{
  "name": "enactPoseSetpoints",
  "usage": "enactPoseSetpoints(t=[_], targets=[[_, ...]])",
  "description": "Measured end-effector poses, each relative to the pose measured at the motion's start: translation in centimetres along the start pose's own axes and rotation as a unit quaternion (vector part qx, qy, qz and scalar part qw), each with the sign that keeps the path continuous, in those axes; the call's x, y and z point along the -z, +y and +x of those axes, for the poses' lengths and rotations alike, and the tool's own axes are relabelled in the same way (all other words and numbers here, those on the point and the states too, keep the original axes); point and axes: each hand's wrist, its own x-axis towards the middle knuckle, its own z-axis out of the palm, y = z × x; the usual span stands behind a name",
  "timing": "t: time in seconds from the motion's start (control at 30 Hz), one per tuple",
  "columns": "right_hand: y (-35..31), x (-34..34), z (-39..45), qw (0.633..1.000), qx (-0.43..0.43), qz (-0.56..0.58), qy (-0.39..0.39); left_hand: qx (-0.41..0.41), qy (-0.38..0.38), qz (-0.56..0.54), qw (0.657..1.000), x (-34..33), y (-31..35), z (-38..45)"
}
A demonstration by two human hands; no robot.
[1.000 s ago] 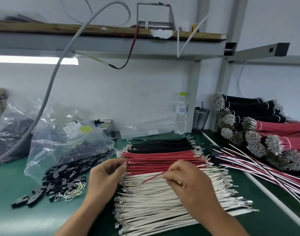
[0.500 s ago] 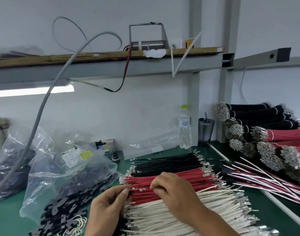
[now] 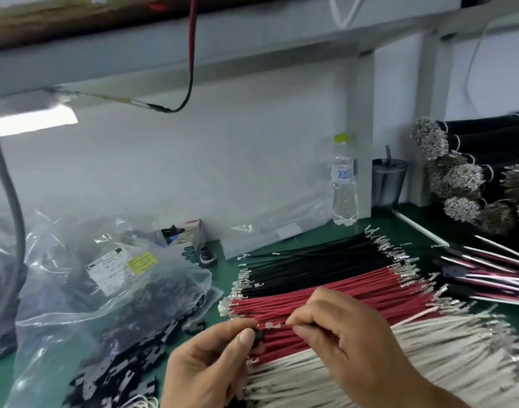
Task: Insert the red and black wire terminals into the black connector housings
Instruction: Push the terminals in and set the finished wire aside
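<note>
Black plastic shows between your left thumb and fingers: your left hand [image 3: 205, 366] pinches a small connector housing [image 3: 259, 335], held up just above the near-left end of the wire rows. Your right hand [image 3: 337, 328] pinches one red wire [image 3: 281, 325] just behind its metal terminal [image 3: 272, 325], fingers pressed together on the insulation. The terminal points left, straight at the housing, and the two sit just beside each other; whether the tip has entered the slot you cannot tell from here. The wire's long axis runs left to right, roughly in line with the rows beneath it, so the coming push looks like a short slide leftward along that axis, with the left hand steadying the housing.

Under both hands lie the red wires [image 3: 340, 293], with the black wires [image 3: 311, 260] beyond them and the white wires [image 3: 384, 357] nearer you. Loose housings [image 3: 125, 375] spill from a clear plastic bag [image 3: 99, 290] to the left. A water bottle [image 3: 344, 184] and a grey cup [image 3: 389, 182] stand at the far wall, well apart. Bundled wires [image 3: 470, 178] stack up at the far right. Nothing stands between terminal and housing; the likely snag is stray terminals on the row below.
</note>
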Motion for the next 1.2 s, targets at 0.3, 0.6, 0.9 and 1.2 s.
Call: enactPoseSetpoints(t=[0.3,0.6,0.9,1.2], targets=[[-0.3,-0.8,-0.4,1.000,0.011,-0.007,-0.010,0.017,-0.041,-0.014,0.999,1.2,-0.3,0.2],[-0.8,-0.6,-0.5,0.998,0.026,-0.051,0.007,0.045,-0.054,-0.037,0.997,1.3,-0.7,0.3],[-1.2,-0.3,-0.6,0.987,0.081,-0.125,-0.054,0.057,-0.077,-0.029,0.995,1.6,-0.8,0.1],[-1.5,0.1,-0.6,0.964,0.133,-0.208,-0.100,0.075,-0.081,0.023,0.994,2.4,0.1,0.1]])
